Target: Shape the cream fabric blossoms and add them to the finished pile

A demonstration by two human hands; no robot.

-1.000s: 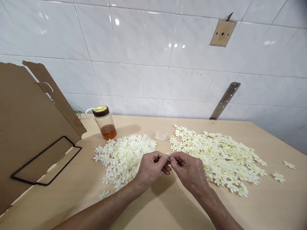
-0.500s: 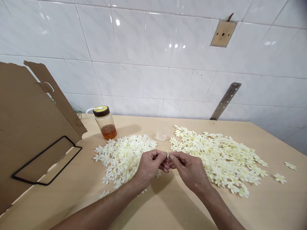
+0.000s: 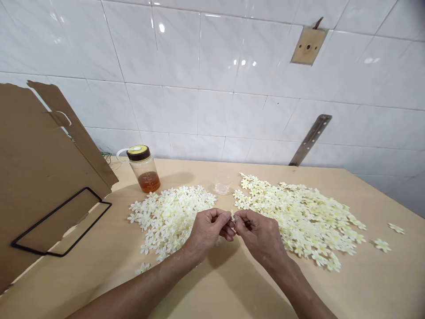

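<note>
Between my two hands, at the fingertips, is a small pale artificial flower (image 3: 232, 215), mostly hidden by the fingers. My left hand (image 3: 210, 227) pinches it with thumb and forefinger, the other fingers curled beneath. My right hand (image 3: 260, 230) closes on the same flower from the right side. Both hands are held above the front of the table, in the gap between two heaps. To the left lies a heap of white flowers (image 3: 169, 215). A wider, more yellowish heap of flowers (image 3: 305, 217) spreads out on the right. Behind my hands stands a small clear cup (image 3: 222, 184).
A bottle with amber liquid (image 3: 148, 175) stands at the back left. Cardboard (image 3: 49, 168) leans at the left with a black wire frame (image 3: 63, 221) before it. Stray flowers (image 3: 381, 245) lie at the right. A metal bracket (image 3: 311, 139) is against the tiled wall.
My right hand's fingers have shifted slightly and bunched more around the flower. My left hand stays almost still. The whole view has shifted very slightly.
</note>
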